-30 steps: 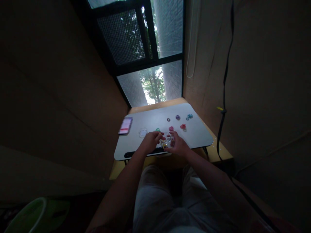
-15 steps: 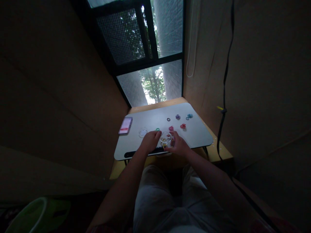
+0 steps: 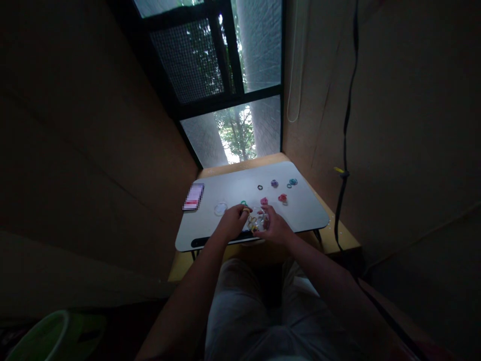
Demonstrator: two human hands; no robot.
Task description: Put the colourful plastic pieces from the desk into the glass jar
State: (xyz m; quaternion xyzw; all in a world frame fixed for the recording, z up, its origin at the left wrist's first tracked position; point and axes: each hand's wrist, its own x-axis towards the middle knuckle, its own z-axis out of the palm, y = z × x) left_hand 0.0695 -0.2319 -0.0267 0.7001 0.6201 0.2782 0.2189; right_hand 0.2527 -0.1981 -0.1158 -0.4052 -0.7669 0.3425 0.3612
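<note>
A clear round container (image 3: 257,220) with small yellowish and pale bands inside stands near the front edge of the white table (image 3: 233,185). My right hand (image 3: 277,225) is wrapped round its right side. At its left rim my left hand (image 3: 233,220) pinches a small yellowish band (image 3: 246,210). Just behind my left hand sits a green band (image 3: 243,203). Pink bands (image 3: 264,201) lie behind the container, with a red cluster (image 3: 282,198) to their right. Farther back are a dark ring (image 3: 260,187), a purple cluster (image 3: 274,183) and teal bands (image 3: 293,182).
A clear round lid (image 3: 221,208) lies left of my left hand, and a phone (image 3: 193,196) at the table's left edge. A dark slot (image 3: 200,242) runs along the front edge. A black cable (image 3: 347,125) hangs at the right; a green basket (image 3: 41,336) stands lower left.
My left hand has lifted slightly at the container's rim, and a yellowish band now shows between its fingers. My right hand keeps its hold on the container.
</note>
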